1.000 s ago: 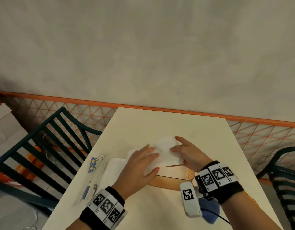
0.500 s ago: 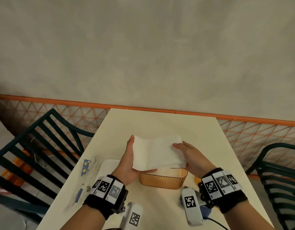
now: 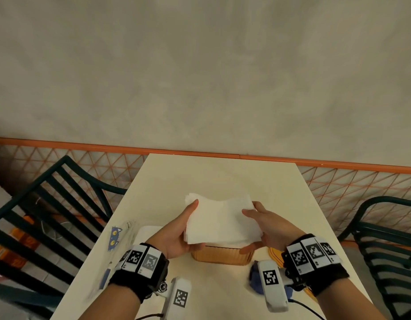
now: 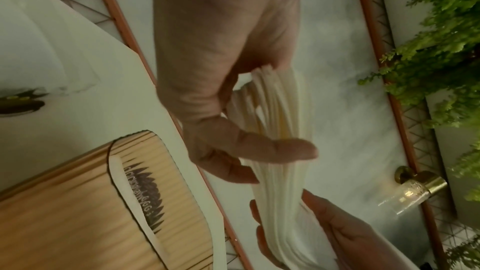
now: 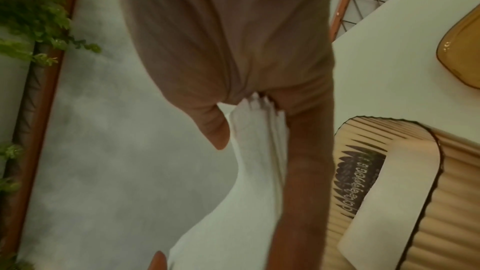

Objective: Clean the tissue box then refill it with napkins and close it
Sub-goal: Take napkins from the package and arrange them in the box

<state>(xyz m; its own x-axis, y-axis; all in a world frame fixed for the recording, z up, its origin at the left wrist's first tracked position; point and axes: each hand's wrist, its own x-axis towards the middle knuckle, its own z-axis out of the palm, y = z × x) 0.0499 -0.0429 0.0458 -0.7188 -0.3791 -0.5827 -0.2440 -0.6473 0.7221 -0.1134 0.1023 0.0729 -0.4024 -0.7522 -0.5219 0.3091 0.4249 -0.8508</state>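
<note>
A stack of white napkins (image 3: 220, 218) hangs in the air just above the open amber ribbed tissue box (image 3: 223, 257). My left hand (image 3: 176, 229) grips the stack's left edge, thumb in front and fingers behind. My right hand (image 3: 267, 225) grips its right edge the same way. The left wrist view shows the layered napkins (image 4: 278, 110) pinched under my thumb, with the tissue box (image 4: 78, 213) below. In the right wrist view the napkins (image 5: 254, 171) sag between my hands beside the tissue box (image 5: 389, 192). The amber lid (image 3: 275, 252) lies right of the box.
A clear wrapper with a cat print (image 3: 116, 236) and a white pack (image 3: 146, 234) lie at the table's left. A blue cloth (image 3: 255, 281) sits at the front right. Dark green chairs (image 3: 50, 204) flank the cream table (image 3: 223, 176), which meets a wall.
One second ago both hands lay on the napkins low over the box. They have since lifted the stack and now hold it by its two side edges above the box.
</note>
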